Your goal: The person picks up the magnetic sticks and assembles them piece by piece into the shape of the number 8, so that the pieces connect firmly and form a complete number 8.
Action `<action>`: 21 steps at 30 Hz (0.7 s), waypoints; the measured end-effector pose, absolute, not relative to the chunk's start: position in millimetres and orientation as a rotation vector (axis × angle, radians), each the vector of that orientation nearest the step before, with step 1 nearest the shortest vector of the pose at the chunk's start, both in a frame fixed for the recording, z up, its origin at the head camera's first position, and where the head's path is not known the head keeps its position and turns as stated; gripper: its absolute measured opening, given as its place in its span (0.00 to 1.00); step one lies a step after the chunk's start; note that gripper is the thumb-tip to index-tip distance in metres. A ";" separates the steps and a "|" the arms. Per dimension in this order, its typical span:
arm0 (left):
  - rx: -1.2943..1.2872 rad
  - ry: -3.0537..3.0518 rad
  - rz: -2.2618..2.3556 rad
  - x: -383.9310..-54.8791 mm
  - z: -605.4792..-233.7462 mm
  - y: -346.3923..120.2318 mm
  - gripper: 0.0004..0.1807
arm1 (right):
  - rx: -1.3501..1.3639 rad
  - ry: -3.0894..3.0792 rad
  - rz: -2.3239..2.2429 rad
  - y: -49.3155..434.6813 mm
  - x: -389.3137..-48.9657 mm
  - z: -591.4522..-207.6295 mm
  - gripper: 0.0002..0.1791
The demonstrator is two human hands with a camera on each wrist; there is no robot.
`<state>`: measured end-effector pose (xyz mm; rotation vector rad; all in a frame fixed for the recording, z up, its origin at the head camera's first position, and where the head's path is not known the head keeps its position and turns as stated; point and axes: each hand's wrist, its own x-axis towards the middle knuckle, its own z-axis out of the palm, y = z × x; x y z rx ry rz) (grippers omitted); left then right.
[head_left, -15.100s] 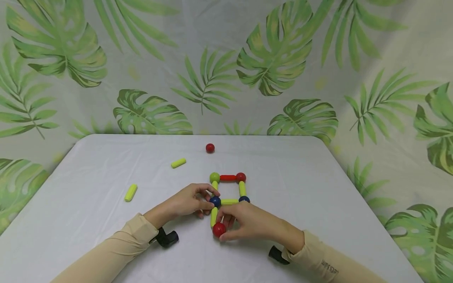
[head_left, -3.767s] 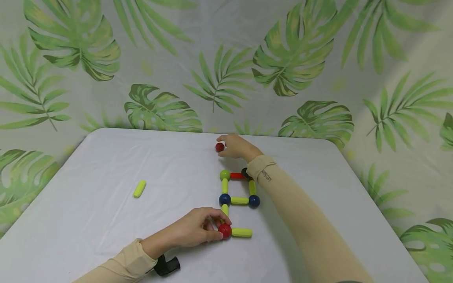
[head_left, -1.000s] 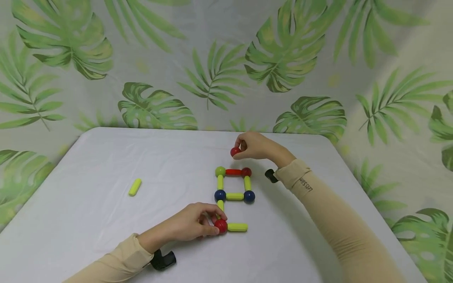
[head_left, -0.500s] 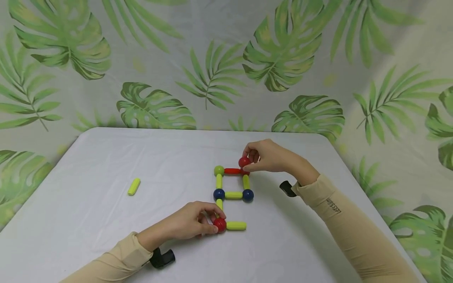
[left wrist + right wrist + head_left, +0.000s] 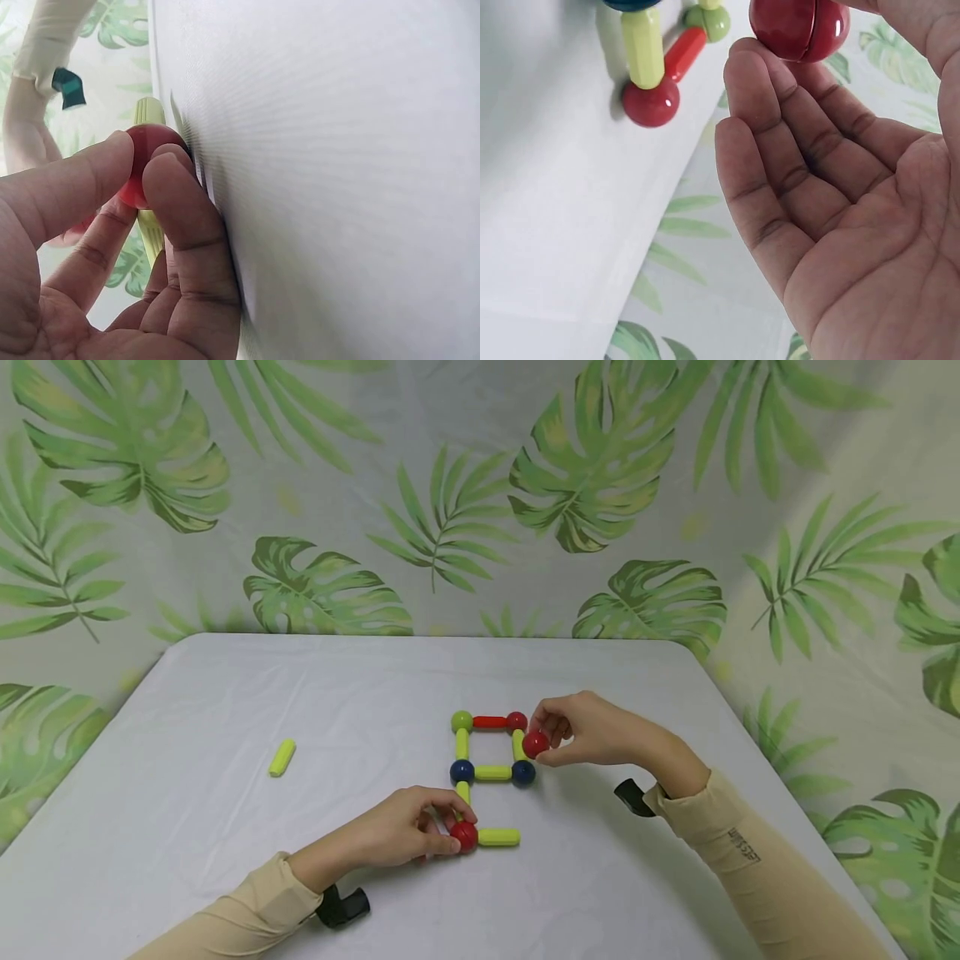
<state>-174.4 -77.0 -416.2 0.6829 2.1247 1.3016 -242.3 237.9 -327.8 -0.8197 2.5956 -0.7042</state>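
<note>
My left hand pinches a red ball at the near corner of a flat figure of magnetic balls and rods. From that ball a yellow-green rod points right, its far end free. Above it, the figure forms a square: green ball, red rod, dark red ball, two blue balls and yellow-green rods. My right hand holds another red ball between thumb and fingers, raised off the table; in the head view it overlaps the square's right side.
A loose yellow-green rod lies on the white-covered table, left of the figure. Behind the table hangs a leaf-patterned cloth. Black wrist cameras stick out below both sleeves.
My right hand picked up the red ball from the back of the table and carried it toward me and right. Earlier, a rod joined the near red ball. My left hand keeps its pinch.
</note>
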 end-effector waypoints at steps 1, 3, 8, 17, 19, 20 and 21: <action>0.682 2.124 1.302 -174.2 -416.1 -77.1 0.14 | -0.819 2.584 -0.712 238.8 -240.0 -329.6 0.13; 0.680 2.124 1.301 -174.0 -415.8 -77.1 0.14 | -0.815 2.563 -0.719 240.3 -235.3 -333.1 0.13; 0.676 2.123 1.299 -173.8 -415.0 -77.2 0.14 | -0.828 2.524 -0.727 243.4 -225.7 -343.0 0.15; 0.675 2.122 1.301 -173.8 -415.1 -76.9 0.13 | -0.813 2.473 -0.744 247.2 -208.2 -354.4 0.15; 0.676 2.121 1.302 -173.8 -415.5 -76.9 0.13 | -0.813 2.466 -0.746 247.7 -205.1 -356.4 0.15; 0.676 2.121 1.302 -173.9 -415.7 -76.8 0.13 | -0.817 2.460 -0.749 247.9 -203.7 -357.5 0.16; 0.676 2.121 1.303 -173.9 -415.9 -76.8 0.13 | -0.821 2.451 -0.754 248.2 -202.4 -358.7 0.16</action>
